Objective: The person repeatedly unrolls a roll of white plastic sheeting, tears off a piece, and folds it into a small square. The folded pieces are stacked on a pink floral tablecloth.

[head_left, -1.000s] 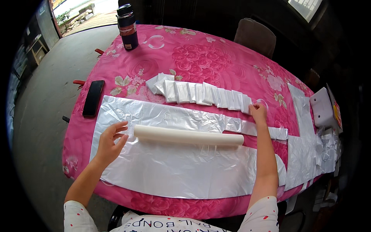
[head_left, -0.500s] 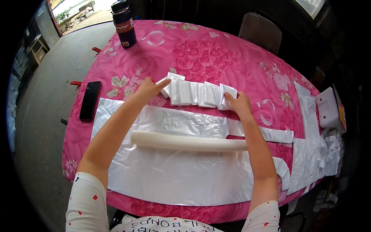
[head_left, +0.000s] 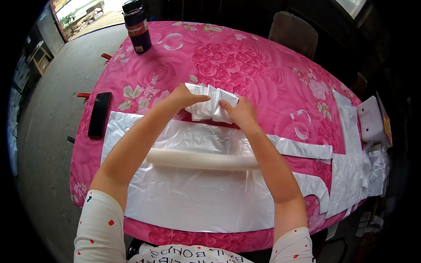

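Several small folded white plastic bags (head_left: 204, 110) stand bunched in an overlapping row at the table's middle. At the row's left end my left hand (head_left: 186, 96) is closed, its thumb lying over the bags. My right hand (head_left: 239, 109) grips the right end, thumb on the front of the last bag. Nearer to me, a large white plastic bag (head_left: 193, 201) with handle strips lies flat, and a white tube (head_left: 201, 159) rests across it. My right forearm covers the tube's right end.
A pink flowered cloth covers the table (head_left: 272, 105). On it are a dark bottle (head_left: 138, 30) at the far left, a black phone (head_left: 100, 115) at the left edge, and more flat bags (head_left: 346, 175) at the right beside a white container (head_left: 372, 120). A chair (head_left: 293, 33) stands behind.
My right hand has moved left, pushing the spread row of folded bags into a shorter, tighter bunch. My left hand has shifted slightly right, its thumb now over the bags.
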`<state>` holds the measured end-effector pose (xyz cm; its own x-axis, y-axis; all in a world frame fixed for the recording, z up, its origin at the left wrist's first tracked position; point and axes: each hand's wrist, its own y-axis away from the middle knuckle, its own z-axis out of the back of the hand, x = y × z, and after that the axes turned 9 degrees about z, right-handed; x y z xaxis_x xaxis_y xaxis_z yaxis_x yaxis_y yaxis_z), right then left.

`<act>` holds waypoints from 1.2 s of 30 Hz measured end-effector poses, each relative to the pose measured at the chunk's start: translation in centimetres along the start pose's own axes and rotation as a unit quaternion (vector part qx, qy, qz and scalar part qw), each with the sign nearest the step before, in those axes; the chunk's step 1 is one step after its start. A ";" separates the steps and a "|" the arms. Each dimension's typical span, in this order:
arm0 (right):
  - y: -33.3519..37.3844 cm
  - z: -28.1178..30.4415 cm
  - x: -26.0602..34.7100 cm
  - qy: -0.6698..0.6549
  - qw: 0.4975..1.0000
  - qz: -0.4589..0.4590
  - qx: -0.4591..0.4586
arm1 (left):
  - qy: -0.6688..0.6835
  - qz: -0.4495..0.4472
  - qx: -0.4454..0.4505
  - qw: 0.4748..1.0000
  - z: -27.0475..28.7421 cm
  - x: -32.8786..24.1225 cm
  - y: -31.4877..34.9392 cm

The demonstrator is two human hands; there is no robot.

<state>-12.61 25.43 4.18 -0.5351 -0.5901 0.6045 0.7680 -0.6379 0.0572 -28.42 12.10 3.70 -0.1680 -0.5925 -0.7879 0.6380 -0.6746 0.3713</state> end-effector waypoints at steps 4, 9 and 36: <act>0.3 -1.8 0.2 -0.010 0.999 0.051 0.013 | 0.013 0.052 0.004 0.999 -1.7 0.5 0.2; 0.9 -1.9 -0.5 -0.076 0.994 0.085 0.000 | 0.141 0.019 -0.030 0.989 -2.3 -1.5 4.2; 28.1 -4.4 -2.2 -0.336 0.894 0.296 -0.001 | 0.096 -0.429 -0.056 0.897 -12.8 8.4 25.5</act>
<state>8.58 6.56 0.95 0.2971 -0.3953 0.8692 0.8459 -0.3132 -0.4316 -3.94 -4.37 0.24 -0.5076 0.2164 -0.8340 0.4087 -0.7916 -0.4542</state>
